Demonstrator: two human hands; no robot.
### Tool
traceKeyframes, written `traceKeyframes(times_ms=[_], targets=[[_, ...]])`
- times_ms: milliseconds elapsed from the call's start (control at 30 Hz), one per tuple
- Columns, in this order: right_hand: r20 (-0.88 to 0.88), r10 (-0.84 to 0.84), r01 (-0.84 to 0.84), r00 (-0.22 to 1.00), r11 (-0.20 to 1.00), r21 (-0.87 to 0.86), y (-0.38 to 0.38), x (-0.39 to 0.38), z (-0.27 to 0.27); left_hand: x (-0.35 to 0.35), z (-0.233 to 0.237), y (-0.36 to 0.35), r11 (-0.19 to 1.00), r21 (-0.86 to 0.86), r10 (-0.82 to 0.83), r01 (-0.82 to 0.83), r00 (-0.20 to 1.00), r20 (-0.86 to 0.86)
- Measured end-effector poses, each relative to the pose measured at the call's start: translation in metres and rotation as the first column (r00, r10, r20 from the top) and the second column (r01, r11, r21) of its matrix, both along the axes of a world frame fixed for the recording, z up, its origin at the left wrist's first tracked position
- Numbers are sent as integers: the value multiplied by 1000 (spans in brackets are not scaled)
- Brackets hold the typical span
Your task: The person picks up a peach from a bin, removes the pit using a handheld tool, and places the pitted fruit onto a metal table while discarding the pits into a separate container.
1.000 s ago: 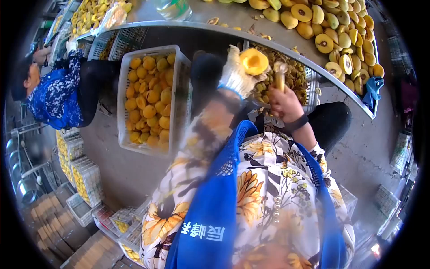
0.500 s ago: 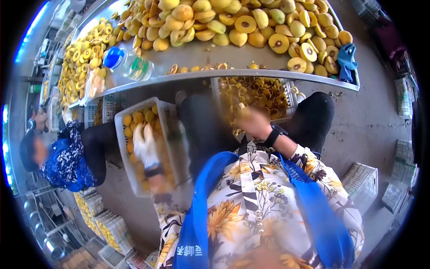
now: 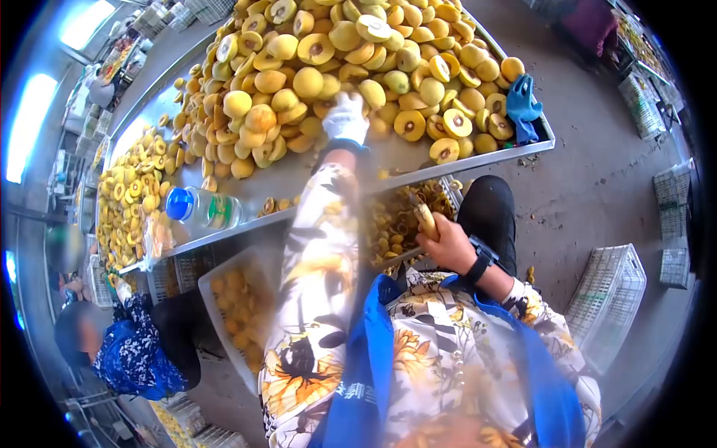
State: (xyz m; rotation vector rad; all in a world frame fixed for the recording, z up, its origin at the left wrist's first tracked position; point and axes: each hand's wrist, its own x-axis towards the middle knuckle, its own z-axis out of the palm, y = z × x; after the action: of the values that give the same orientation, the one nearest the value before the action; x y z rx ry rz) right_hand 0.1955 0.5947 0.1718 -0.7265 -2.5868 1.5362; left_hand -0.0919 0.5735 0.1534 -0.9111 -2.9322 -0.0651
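My left hand [image 3: 346, 119], in a white glove, reaches onto a heap of halved yellow peaches [image 3: 315, 49] on the metal-rimmed table. Its fingers stretch forward among the fruit, somewhat blurred, and no peach shows clearly in them. Bare and wearing a black wristband, my right hand [image 3: 448, 246] is closed round a short tool with a pale wooden handle [image 3: 426, 222]; its dark tip points up and is hard to make out. Beneath that hand, below the table's edge, a crate holds brownish peach scraps [image 3: 392, 220]. To the left of my knees a white crate [image 3: 213, 302] contains yellow peach halves.
A water bottle [image 3: 205, 208] with a blue cap lies on the table near its front rim [image 3: 448, 166]. A blue glove [image 3: 524, 110] hangs at the right corner. At left sits a co-worker in a blue patterned top [image 3: 138, 347]. White crates [image 3: 606, 299] stand at right.
My left hand has left the white crate and moved up and forward onto the peach heap. My right hand, still holding the tool, is a little lower in view. The camera view has shifted.
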Motion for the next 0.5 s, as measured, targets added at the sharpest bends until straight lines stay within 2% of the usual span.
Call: traceKeyframes(times_ms=[33,100,133,167,200,233,267,300,333,367,433,467,500], targets=[[3,-15,15,1000,1000,5,2,-2,3,-4,4,-4,999,22,25,-27,995,96],[-133,-70,74,989,997,32,10,-11,-14,1,3,-15,964,265,-14,-17,993,117],[-198,-87,101,976,993,64,13,-19,-13,1,-3,-25,871,489,-122,35,981,148],[-263,-100,128,960,987,92,16,-29,-13,9,-12,-33,681,688,-191,-251,846,498],[-298,-90,94,950,996,-4,22,-41,-20,34,9,-46,629,711,-251,-315,784,569],[-256,-77,23,964,978,-209,24,-50,-7,61,29,-61,577,720,-310,-386,712,630],[-200,-72,-15,977,915,-403,25,-59,7,73,24,-75,521,773,-410,-363,687,600],[-199,-58,-75,978,799,-597,22,-69,18,83,19,-87,455,821,-505,-344,659,556],[-207,-39,-114,978,726,-679,18,-75,13,103,33,-96,428,876,-522,-224,729,442],[-217,-23,-152,976,642,-752,13,-78,8,112,32,-106,445,870,-534,-213,717,449],[-270,-101,-135,958,669,-731,-8,-84,-4,132,29,-118,224,843,-526,-489,668,527],[-297,-139,-126,945,682,-721,-18,-86,-7,142,31,-124,19,737,-612,-676,575,543],[-263,-145,-105,954,662,-742,-25,-87,-8,148,33,-127,-165,554,-703,-816,491,514]])
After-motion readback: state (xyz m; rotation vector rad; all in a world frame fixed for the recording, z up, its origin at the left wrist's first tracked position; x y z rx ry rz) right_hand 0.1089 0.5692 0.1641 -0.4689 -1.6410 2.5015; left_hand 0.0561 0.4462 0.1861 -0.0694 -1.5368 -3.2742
